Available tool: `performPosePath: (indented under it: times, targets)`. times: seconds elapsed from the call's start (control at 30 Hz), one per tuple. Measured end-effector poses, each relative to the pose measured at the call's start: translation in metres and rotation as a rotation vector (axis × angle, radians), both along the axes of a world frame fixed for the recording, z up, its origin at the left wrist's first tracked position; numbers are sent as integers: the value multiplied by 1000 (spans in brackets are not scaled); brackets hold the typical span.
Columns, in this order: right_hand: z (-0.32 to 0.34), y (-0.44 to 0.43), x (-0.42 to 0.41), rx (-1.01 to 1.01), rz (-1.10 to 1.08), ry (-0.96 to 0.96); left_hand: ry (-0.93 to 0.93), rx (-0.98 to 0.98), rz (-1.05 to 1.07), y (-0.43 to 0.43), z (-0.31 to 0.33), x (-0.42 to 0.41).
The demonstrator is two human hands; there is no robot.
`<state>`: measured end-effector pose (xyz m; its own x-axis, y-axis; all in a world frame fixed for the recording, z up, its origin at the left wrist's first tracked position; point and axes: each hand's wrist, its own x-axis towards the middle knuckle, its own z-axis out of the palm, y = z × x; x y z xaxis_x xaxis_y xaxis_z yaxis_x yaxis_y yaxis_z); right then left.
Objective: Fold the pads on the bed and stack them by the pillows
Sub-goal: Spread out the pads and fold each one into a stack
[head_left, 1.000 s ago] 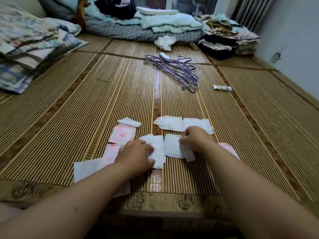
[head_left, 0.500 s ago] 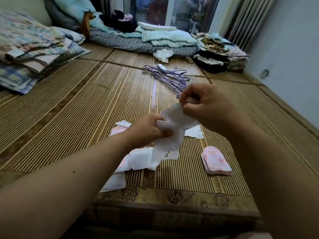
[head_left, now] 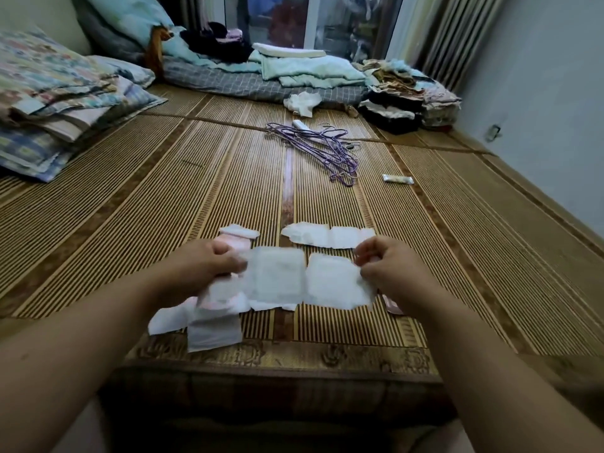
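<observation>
White pad (head_left: 307,279), unfolded, is stretched flat between both hands, low over the near end of the bamboo mat (head_left: 163,207) on the bed. Left hand (head_left: 209,266) pinches its left end and right hand (head_left: 389,269) pinches its right end, fingers curled on it. Two panels show between the hands.

One second white pad (head_left: 327,237), also unfolded, lies on the mat just behind the held one. One pink pad (head_left: 237,245) sits behind the left hand, partly hidden by it, with one small folded white piece (head_left: 238,231) just beyond. Under the left wrist are two white sheets (head_left: 212,331), overlapping at the mat border, with a pink-edged layer on top. One folded pink pad (head_left: 390,305) by the right wrist is mostly covered.

Pillows (head_left: 65,93) are stacked far left. Purple hangers (head_left: 320,148) are tangled mid-mat, count unreadable. One small packet (head_left: 398,179) lies right of them and one crumpled white cloth (head_left: 302,103) beyond. Folded teal bedding (head_left: 310,70) is at the back, and a clothes pile (head_left: 408,99) back right.
</observation>
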<state>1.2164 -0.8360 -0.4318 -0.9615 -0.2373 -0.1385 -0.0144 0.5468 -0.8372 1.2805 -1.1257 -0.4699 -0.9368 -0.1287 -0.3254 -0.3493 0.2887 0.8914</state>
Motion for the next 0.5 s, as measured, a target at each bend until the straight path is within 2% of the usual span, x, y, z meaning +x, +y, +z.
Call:
performPosePath:
  times: [0.1,0.27,0.4,0.5]
  targets:
    - [-28,3,-1,112,2,-110,-170,-117,-52,-5,-7,11]
    - [-62,9,-8,379,3,-167,-237,-255,-51,11,-24,15]
    - [-72,12,-7,329,-137,-174,-234,-282,-24,17,-29,17]
    - [-73,7,1,274,-150,-240,-231,-287,-20,17,-29,18]
